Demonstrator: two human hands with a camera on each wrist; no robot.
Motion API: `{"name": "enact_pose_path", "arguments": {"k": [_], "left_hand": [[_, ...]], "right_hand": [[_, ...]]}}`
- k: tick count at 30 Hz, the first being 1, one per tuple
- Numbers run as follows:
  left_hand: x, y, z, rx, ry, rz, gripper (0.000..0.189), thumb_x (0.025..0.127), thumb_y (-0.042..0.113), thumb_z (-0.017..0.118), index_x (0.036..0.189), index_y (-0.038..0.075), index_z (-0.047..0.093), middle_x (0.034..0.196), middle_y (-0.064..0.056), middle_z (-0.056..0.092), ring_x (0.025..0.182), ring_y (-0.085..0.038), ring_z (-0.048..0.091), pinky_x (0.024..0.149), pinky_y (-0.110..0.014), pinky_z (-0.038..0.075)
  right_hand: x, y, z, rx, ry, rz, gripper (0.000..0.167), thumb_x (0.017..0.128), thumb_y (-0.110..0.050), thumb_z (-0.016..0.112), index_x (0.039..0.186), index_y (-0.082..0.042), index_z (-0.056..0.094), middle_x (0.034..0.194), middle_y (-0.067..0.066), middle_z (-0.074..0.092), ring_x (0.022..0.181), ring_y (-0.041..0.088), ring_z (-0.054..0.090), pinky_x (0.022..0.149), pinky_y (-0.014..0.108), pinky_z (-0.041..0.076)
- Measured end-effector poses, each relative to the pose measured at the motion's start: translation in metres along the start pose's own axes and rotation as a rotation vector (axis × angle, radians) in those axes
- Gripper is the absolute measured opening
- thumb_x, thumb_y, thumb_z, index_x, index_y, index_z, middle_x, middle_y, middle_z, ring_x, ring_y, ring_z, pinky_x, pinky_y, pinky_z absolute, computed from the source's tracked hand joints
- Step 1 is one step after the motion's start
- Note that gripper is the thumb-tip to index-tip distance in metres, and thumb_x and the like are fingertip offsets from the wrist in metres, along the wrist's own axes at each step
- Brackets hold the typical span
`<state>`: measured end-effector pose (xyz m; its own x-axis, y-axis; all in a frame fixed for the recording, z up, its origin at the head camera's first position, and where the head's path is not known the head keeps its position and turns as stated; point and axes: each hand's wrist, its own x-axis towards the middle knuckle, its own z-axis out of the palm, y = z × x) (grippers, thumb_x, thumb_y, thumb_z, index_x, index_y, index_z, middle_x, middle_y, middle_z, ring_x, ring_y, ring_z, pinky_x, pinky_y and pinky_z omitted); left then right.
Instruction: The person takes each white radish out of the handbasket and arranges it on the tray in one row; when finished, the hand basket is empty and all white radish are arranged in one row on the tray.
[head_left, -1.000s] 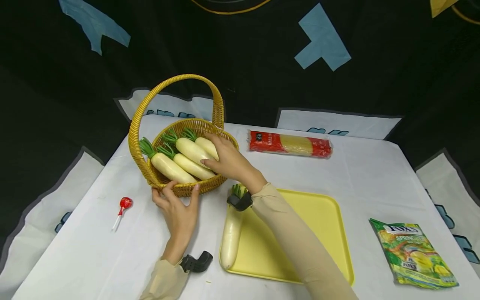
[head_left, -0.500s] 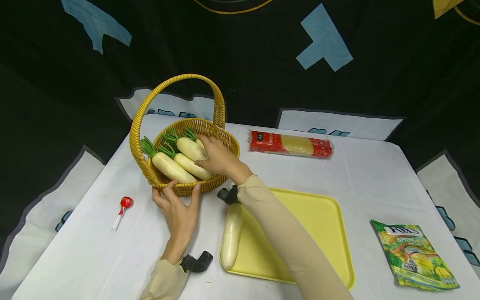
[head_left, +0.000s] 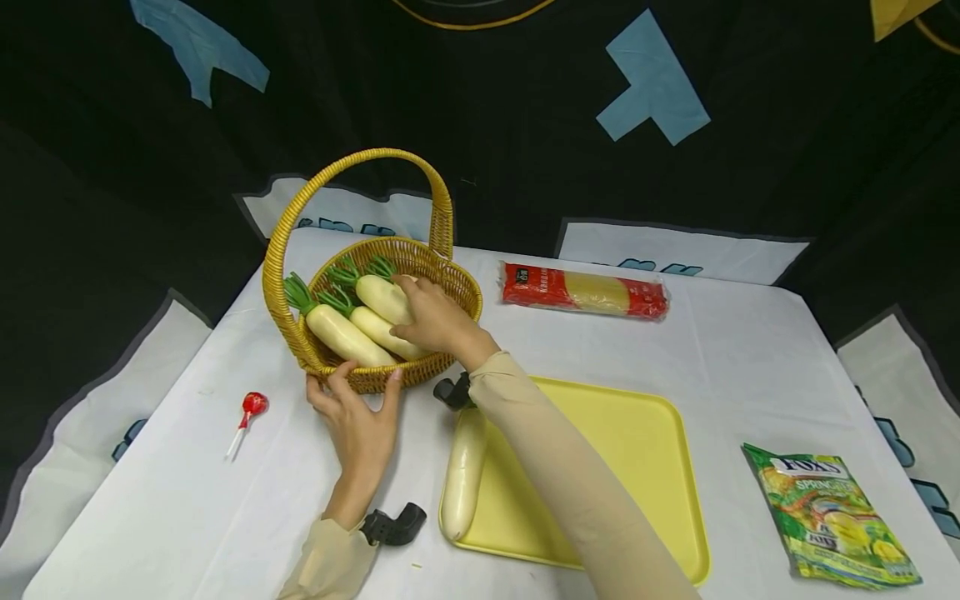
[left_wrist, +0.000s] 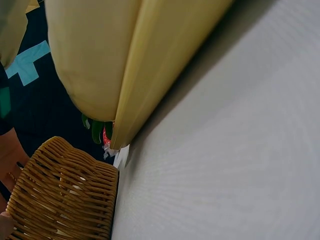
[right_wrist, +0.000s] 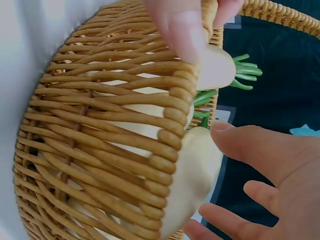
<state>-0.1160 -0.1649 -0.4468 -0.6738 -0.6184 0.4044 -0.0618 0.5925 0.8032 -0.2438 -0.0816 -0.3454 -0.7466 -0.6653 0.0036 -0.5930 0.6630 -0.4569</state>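
A yellow wicker basket (head_left: pixel 367 379) with a tall handle holds several white radishes (head_left: pixel 345 336) with green tops. My left hand (head_left: pixel 360 429) grips its near rim; in the right wrist view a left fingertip (right_wrist: pixel 187 42) presses the outside of the rim. My right hand (head_left: pixel 435 317) reaches into the basket, its thumb and fingers spanning one white radish (head_left: pixel 384 298) and covering its lower end. In the right wrist view the thumb meets that radish (right_wrist: pixel 192 165). Another white radish (head_left: pixel 463 475) lies along the left edge of a yellow tray (head_left: pixel 637 467), its top hidden by the right wrist camera.
A red lollipop (head_left: pixel 247 417) lies left of the basket. Behind the tray is a red-and-yellow packet of noodles (head_left: pixel 585 290). A green candy bag (head_left: pixel 832 517) lies at the right. The white-covered table (head_left: pixel 750 358) ends before a black curtain.
My right hand has shifted left and slightly nearer inside the basket, from the rightmost radish onto the one beside it. My left hand stays on the rim.
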Motion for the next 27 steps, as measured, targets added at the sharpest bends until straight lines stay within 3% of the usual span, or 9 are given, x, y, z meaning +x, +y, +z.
{"name": "enact_pose_path", "arguments": {"k": [11, 27], "left_hand": [[0.001, 0.001, 0.000, 0.001, -0.007, -0.010, 0.059, 0.079, 0.043, 0.066, 0.118, 0.008, 0.039, 0.139, -0.029, 0.005, 0.132, -0.043, 0.012, 0.104, -0.055, 0.020], [0.001, 0.001, -0.002, 0.011, 0.001, -0.010, 0.059, 0.078, 0.043, 0.067, 0.117, 0.007, 0.040, 0.136, -0.030, 0.008, 0.130, -0.045, 0.016, 0.103, -0.054, 0.022]], "right_hand": [[0.004, 0.005, 0.010, -0.035, -0.017, 0.055, 0.079, 0.080, -0.031, 0.067, 0.143, -0.019, 0.021, 0.136, 0.016, 0.041, 0.123, 0.025, 0.044, 0.098, 0.037, 0.040], [0.008, 0.008, 0.016, -0.085, -0.021, 0.057, 0.070, 0.082, -0.027, 0.065, 0.141, -0.018, 0.028, 0.134, 0.015, 0.042, 0.121, 0.024, 0.045, 0.098, 0.034, 0.040]]}}
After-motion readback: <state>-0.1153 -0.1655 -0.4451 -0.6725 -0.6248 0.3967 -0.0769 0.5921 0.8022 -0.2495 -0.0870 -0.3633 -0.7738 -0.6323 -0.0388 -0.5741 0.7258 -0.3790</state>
